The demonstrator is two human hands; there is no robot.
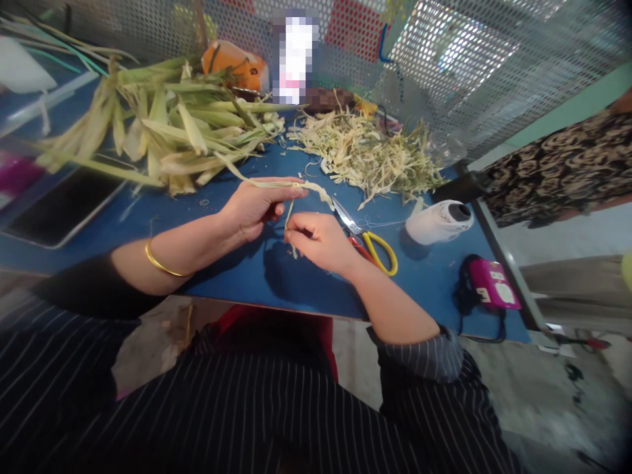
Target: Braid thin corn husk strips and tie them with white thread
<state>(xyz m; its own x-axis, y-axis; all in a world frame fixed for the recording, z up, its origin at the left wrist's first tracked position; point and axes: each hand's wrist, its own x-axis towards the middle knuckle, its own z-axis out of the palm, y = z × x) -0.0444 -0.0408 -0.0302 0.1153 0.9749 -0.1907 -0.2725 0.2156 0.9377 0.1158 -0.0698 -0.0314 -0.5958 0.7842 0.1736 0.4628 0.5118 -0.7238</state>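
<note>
My left hand point(259, 205) is closed on a pale corn husk strip point(316, 189), pinched between thumb and fingers, its ends sticking out to both sides. Just below and to the right, my right hand point(318, 238) pinches a thin greenish strand point(289, 214) that hangs down from the husk strip. The fingertips of the right hand are partly hidden. Scissors point(363, 237) with one yellow and one red handle lie on the blue table, partly behind my right hand. A cone of white thread point(439, 222) lies to their right, with loose thread near the blades.
Long corn husks point(172, 125) are heaped at the back left, beside a dark flat phone-like slab point(64, 204). Shredded husk trimmings point(365, 148) form a pile behind my hands. A pink power socket point(494, 283) with a black cord sits at the right edge. Perforated metal mesh point(454, 66) stands behind.
</note>
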